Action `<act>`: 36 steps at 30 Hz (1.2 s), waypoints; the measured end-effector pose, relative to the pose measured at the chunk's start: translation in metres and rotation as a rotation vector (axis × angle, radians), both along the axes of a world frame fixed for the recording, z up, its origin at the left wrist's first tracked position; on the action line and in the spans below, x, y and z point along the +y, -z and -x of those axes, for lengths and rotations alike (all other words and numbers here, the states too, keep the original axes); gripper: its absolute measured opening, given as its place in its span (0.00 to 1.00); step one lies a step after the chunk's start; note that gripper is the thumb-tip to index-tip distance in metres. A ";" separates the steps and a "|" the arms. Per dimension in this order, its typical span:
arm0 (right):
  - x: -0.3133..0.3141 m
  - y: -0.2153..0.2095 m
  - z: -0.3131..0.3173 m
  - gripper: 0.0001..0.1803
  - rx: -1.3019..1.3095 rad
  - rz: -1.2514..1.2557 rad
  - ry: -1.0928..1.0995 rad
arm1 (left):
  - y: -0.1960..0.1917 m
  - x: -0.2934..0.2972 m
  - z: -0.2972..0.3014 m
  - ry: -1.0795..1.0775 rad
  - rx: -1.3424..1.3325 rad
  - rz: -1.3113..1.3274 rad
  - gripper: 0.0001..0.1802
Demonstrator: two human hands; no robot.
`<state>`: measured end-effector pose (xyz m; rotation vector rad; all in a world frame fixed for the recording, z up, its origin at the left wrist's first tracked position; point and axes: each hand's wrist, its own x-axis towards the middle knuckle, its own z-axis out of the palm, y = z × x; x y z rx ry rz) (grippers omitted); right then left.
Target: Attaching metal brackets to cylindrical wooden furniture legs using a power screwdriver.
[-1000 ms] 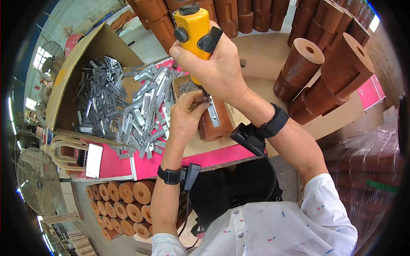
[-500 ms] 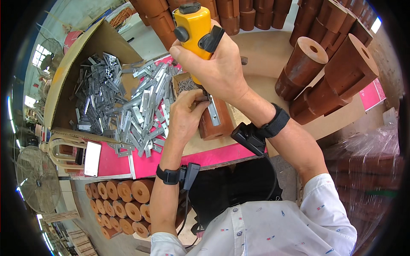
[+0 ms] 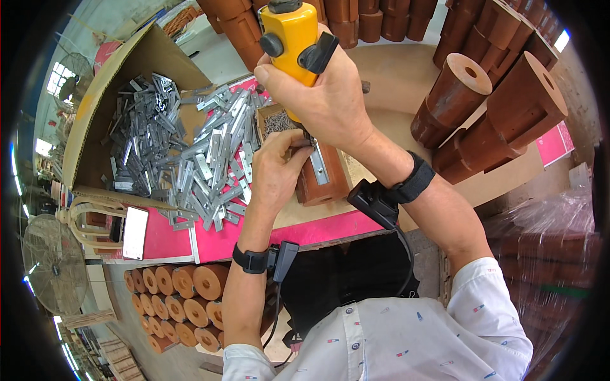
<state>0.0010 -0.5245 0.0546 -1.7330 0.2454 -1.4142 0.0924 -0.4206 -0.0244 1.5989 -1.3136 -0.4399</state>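
Observation:
My right hand (image 3: 333, 95) is wrapped round a yellow power screwdriver (image 3: 293, 39) with black knobs, held upright. Its tip points down at a small metal plate (image 3: 319, 166) lying along a reddish-brown wooden cylinder (image 3: 325, 188). Beside that tip my left hand (image 3: 277, 166) is closed, thumb and fingers pinched together at the plate's far end. Whatever sits between those fingertips is too small and hidden to name. A tray of small screws (image 3: 276, 122) stands just behind my left hand.
Loose metal plates (image 3: 219, 149) spread over the pink tabletop (image 3: 273, 236) from a tipped cardboard box (image 3: 89, 136) at left. Brown cylinders (image 3: 451, 98) stand at right, with more at the back. A phone (image 3: 135, 233) leans at the table's left edge; stacked cylinders (image 3: 184, 279) lie below.
The view has shifted slightly. Both hands and the screwdriver stay over the same plate, with hardly any other visible difference.

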 end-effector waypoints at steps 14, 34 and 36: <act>-0.001 0.003 -0.003 0.30 -0.037 -0.036 -0.033 | 0.004 0.000 0.002 -0.015 -0.054 0.069 0.11; 0.002 0.002 0.001 0.29 0.020 -0.044 -0.068 | 0.013 0.030 0.004 0.176 0.143 -0.139 0.54; 0.002 0.003 0.000 0.30 0.017 -0.027 -0.057 | 0.014 0.030 0.003 0.182 0.069 -0.124 0.54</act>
